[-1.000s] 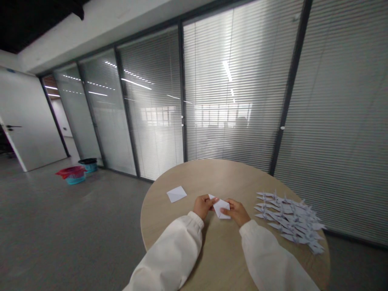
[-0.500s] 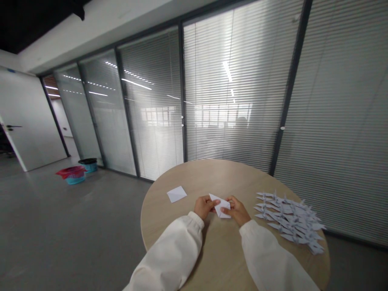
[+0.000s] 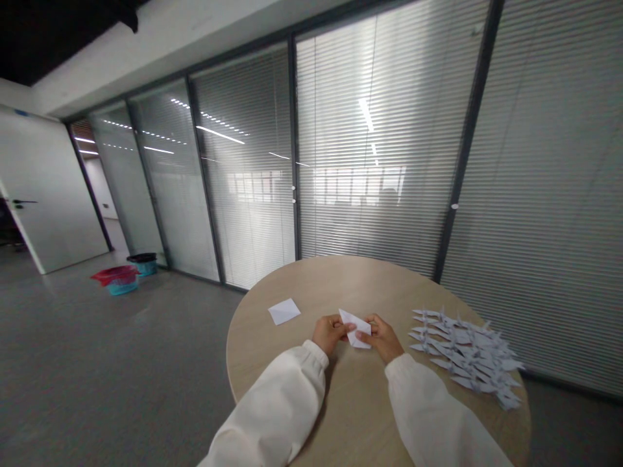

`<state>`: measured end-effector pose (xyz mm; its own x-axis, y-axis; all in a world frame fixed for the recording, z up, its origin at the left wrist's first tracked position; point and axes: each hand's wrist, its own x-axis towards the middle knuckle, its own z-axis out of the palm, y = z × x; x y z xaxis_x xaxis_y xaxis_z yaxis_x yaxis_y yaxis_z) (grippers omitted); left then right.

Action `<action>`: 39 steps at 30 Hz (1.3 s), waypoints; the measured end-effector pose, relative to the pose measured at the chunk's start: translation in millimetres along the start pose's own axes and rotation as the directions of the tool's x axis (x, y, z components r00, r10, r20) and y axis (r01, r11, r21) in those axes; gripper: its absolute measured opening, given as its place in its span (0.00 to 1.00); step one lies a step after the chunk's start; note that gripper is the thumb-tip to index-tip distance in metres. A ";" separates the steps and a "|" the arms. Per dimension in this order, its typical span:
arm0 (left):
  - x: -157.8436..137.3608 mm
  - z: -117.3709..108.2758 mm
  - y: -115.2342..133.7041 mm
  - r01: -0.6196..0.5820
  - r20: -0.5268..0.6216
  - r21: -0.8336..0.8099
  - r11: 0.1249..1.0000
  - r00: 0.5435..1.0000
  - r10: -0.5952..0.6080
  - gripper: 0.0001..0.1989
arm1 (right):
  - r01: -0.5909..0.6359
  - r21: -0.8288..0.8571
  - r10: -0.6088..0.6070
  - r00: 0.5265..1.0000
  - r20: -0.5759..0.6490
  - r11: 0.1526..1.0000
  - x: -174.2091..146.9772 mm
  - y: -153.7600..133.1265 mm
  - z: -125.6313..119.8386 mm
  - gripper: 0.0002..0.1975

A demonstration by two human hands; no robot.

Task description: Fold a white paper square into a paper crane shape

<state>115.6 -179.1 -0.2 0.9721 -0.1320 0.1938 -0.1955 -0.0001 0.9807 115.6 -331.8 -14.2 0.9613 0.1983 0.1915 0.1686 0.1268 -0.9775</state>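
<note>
A folded piece of white paper [image 3: 357,329] is held between both hands just above the round wooden table [image 3: 350,408]. My left hand [image 3: 329,333] pinches its left edge, thumb on top. My right hand [image 3: 383,337] grips the right side, with the thumb pressed on the front face. The fingers behind the paper are mostly hidden. To the left, another white paper square [image 3: 284,311] with a faint crease lies flat on the tabletop.
Several white folded paper cranes [image 3: 467,353] stand crowded in rows at the table's right side. On the floor to the left are a blue bin with a red liner [image 3: 119,280] and a bin with a black liner [image 3: 143,263]. A glass partition [image 3: 370,143] with blinds rises behind the table.
The folded paper has shifted and tilted slightly in my hands, its lower part looking narrower. Both hands keep their grip in nearly the same place.
</note>
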 end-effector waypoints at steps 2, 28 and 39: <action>-1.0 -0.1 1.9 -0.019 -0.012 0.050 0.999 1.000 0.019 0.19 | -0.014 0.007 0.014 1.000 -0.003 1.000 -0.5 0.3 1.1 0.25; -3.2 0.0 -0.8 0.111 0.134 0.092 0.990 0.983 -0.123 0.22 | 0.161 -0.364 -0.200 0.977 -0.073 0.917 3.0 1.2 -9.8 0.20; -4.2 4.5 -2.8 0.230 0.269 0.015 0.973 0.937 -0.225 0.26 | 0.170 -0.355 -0.231 0.963 -0.136 0.919 2.8 -0.8 -10.5 0.20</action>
<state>111.5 -182.9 -3.8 0.9196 -0.3900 -0.0462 0.0309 -0.0452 0.9985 120.4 -341.6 -13.8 0.9169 0.0298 0.3981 0.3960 -0.1944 -0.8974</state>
